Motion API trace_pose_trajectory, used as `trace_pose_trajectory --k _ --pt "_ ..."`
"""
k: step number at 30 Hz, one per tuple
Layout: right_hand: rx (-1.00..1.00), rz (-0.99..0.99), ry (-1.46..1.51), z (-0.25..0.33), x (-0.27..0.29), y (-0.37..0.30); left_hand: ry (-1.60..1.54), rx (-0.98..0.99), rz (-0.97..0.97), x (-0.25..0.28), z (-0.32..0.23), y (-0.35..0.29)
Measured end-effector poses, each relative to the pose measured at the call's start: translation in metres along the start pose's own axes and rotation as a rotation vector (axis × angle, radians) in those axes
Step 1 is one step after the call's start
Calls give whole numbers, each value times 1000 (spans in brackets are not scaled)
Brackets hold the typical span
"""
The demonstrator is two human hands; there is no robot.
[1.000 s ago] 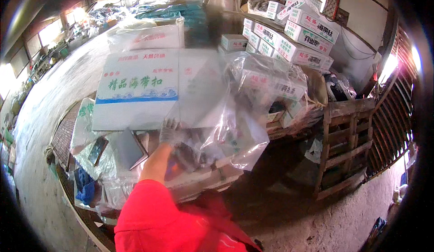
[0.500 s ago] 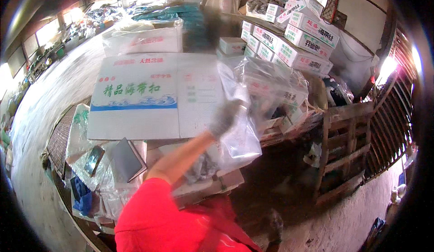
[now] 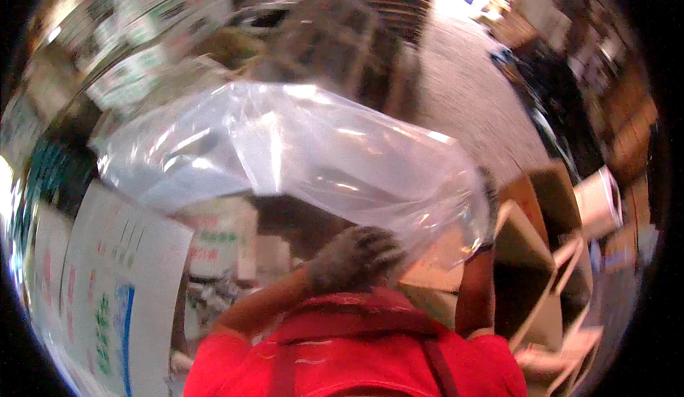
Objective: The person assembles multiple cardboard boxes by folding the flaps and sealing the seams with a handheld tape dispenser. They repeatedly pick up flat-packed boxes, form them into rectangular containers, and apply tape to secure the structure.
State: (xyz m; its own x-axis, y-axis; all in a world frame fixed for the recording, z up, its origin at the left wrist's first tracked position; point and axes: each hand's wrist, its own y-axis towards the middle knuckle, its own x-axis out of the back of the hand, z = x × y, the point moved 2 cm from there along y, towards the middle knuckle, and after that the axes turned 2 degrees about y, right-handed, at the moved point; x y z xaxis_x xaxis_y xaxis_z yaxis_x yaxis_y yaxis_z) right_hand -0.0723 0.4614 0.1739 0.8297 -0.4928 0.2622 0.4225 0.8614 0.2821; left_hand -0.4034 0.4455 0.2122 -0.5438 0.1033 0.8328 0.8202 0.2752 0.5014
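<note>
**Hands on clear bag — handling notes**

Left hand (image 3: 354, 254), in a grey knit glove, sits at the lower edge of the big clear plastic bag (image 3: 285, 155), fingers curled in toward the film; looks clamped on the hem, though blur hides the actual pinch. Right hand (image 3: 487, 197) is up at the bag's right end, mostly hidden behind the film — can't tell if it's closed on it or just against it.

Bag position: held up in the air across mid-frame, well above the red sleeves, billowed and creased, nothing visible inside.

Handling (est.): v. light, totally limp, no stiffness; catches air, folds on itself. Film looks slick, and knit gloves likely help w/ grip. Could tear on a sharp carton corner. Best hold: bunch the edge at two spread points, not the flat middle.

Surroundings: open brown cartons (image 3: 534, 247) to the right, white printed boxes (image 3: 114, 290) lower left, stacked boxes far left, all blurred.
</note>
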Motion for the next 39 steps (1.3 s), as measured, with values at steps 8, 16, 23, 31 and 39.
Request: trace_pose_trajectory --k 8,16,23,31,39 --pt "-135 -995 -486 20 356 -161 -88 206 131 -63 55 -61" --pt "-654 -797 -803 -61 401 -256 -288 135 393 -113 50 -6" --pt "-846 -73 -849 -199 321 -203 -308 221 333 -159 53 16" --pt "-871 684 -794 -330 190 -161 -133 633 511 -205 68 -26" --pt "-1028 697 -722 -384 187 -136 -265 1214 835 -223 55 -213"
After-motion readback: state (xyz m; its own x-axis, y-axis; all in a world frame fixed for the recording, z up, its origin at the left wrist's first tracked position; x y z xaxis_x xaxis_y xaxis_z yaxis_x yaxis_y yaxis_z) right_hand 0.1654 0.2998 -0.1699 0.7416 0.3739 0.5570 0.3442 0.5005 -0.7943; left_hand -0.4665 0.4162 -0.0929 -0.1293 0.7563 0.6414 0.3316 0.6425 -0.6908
